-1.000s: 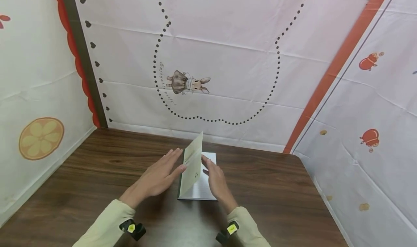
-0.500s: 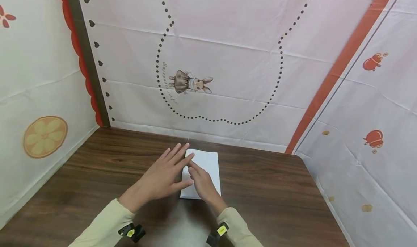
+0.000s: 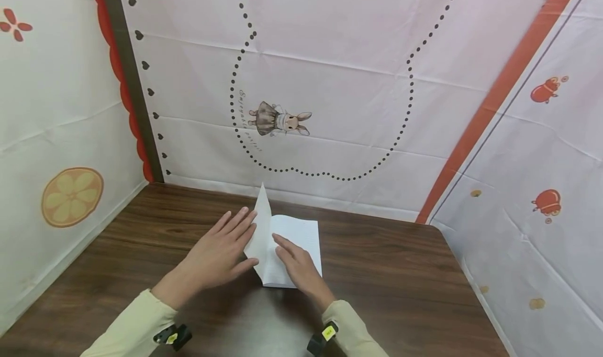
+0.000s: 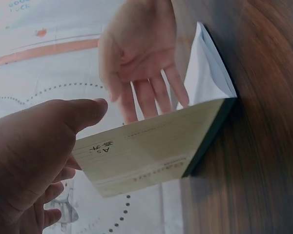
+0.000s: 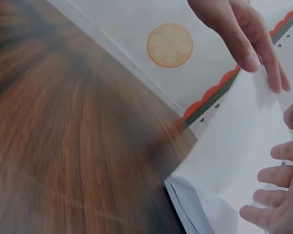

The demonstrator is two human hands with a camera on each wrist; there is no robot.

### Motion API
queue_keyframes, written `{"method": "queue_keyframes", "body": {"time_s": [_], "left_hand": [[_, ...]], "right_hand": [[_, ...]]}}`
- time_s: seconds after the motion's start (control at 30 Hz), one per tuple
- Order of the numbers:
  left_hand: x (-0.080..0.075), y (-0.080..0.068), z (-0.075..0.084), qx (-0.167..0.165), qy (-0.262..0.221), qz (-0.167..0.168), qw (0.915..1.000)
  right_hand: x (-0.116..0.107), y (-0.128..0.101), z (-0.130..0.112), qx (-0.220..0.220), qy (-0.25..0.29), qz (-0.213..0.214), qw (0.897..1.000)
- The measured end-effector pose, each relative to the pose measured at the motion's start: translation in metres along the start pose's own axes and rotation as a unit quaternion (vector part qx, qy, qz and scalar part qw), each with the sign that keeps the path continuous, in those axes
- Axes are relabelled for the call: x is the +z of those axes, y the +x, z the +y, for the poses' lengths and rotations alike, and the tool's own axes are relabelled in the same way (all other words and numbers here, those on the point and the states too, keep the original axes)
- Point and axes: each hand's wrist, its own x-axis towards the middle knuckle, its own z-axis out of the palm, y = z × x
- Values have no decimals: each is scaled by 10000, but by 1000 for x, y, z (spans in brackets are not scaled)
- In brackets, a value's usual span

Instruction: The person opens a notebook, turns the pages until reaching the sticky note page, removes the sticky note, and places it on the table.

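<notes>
A notebook with white pages (image 3: 301,236) lies spread on the table. Its front cover (image 3: 261,236) stands tilted up toward the left, and the pale yellowish-green outer face (image 4: 151,153) with dark print shows in the left wrist view. My left hand (image 3: 212,257) is at the outer side of that cover, its fingers extended and spread, near or touching its edge. Over the right-hand page, my right hand (image 3: 303,270) has its fingers extended; in the right wrist view these fingers (image 5: 278,176) reach toward the white inner side. Exact fingertip contact is hard to tell.
The dark wood-grain table (image 3: 400,283) extends around the notebook. White printed cloth (image 3: 330,111) hangs behind and on both sides, with a rabbit print at the back. A dark-green edge (image 4: 210,139) shows along the notebook's spine.
The cover has swung from right of upright over to the left, baring the white pages. My left hand has shifted slightly left; my right hand went left across the notebook, then back right.
</notes>
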Motion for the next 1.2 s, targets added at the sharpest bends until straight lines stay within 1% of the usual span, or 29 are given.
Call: {"method": "queue_keyframes", "body": {"time_s": [0.07,0.17,0.3,0.4,0.57,0.7,0.8,0.93,1.0,1.07,1.13,1.2], "left_hand": [[2,-2,-2,-12,62,-19,10000],[4,-3,-3,10,197,-28,9998],[6,-5,-4,50,274,-21,9996],[9,-7,-7,50,230,-42,9997],[14,-10,-12,4,124,-236,9996],[20,-11,-17,-16,61,-392,9992],[29,-14,-21,-50,-27,-461,9989],[45,-20,-28,-308,-405,-582,9970],[54,-23,-32,-514,-649,-717,9940],[63,-27,-36,-712,-924,-853,9895],[71,-29,-40,-899,-1154,-1013,9840],[78,-31,-42,-1141,-1446,-1229,9752]], "right_hand": [[-4,0,4,-5,-28,26,10000],[-10,-1,10,-83,-235,23,9997],[-18,0,21,-176,-833,-96,9963],[-22,0,31,-387,-1442,-268,9884],[-29,-1,43,-691,-2256,-655,9696],[-32,-4,50,-563,-2578,-905,9603],[-32,-5,54,-475,-2764,-1028,9544],[-34,-8,58,-441,-3002,-1116,9463],[-35,-9,59,-406,-3118,-1145,9424],[-37,-10,61,-375,-3202,-1151,9396],[-38,-11,62,-353,-3216,-1139,9393],[-40,-12,64,-352,-3188,-1123,9405]]}}
